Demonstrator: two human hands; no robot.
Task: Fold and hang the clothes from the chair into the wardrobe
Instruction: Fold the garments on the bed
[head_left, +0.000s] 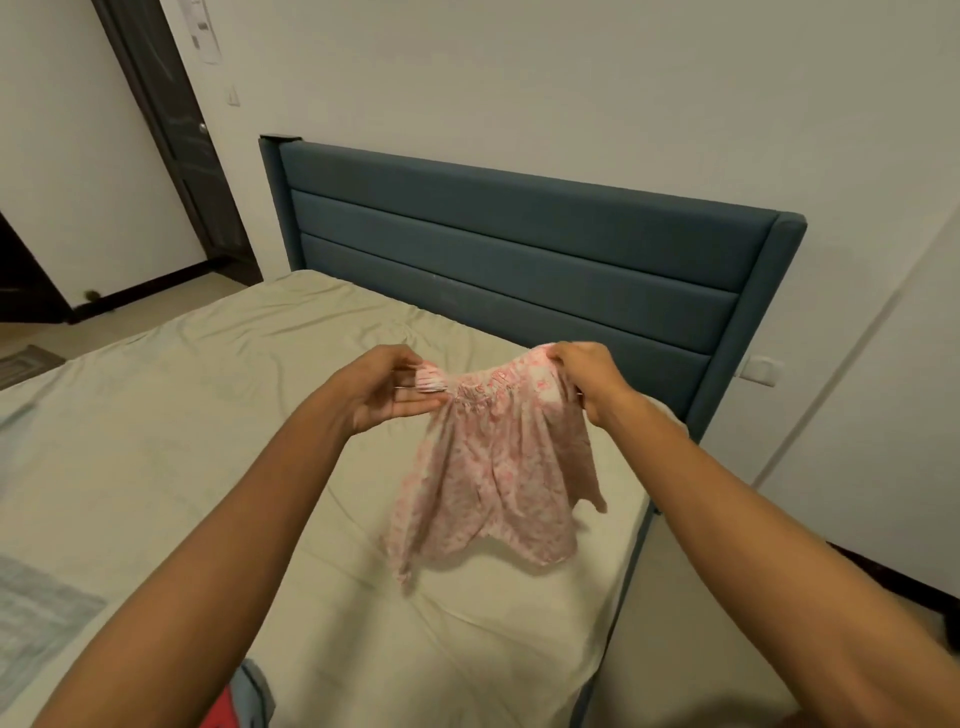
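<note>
Hands hold a small pink garment (488, 462) up above the bed (208, 415), left hand (387, 387) pinching one top corner, right hand (582, 376) gripping the other, hem hanging.

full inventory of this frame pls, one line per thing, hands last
garment: 1, pink floral print on white, held up over the bed, lower part hanging toward the sheet
bed sheet: 1, pale beige, wrinkled, covers the mattress
headboard: 1, dark blue-grey, padded, against the far wall
door: 1, dark brown, far left
wall switch: 1, white, right of the headboard
paper: 1, white, on the wall top left
mat: 1, grey patterned, on the floor at the left edge
textured cloth: 1, light grey-blue, on the bed at lower left
left hand: 1, pinches the garment's top left corner
right hand: 1, grips the garment's top right edge
</note>
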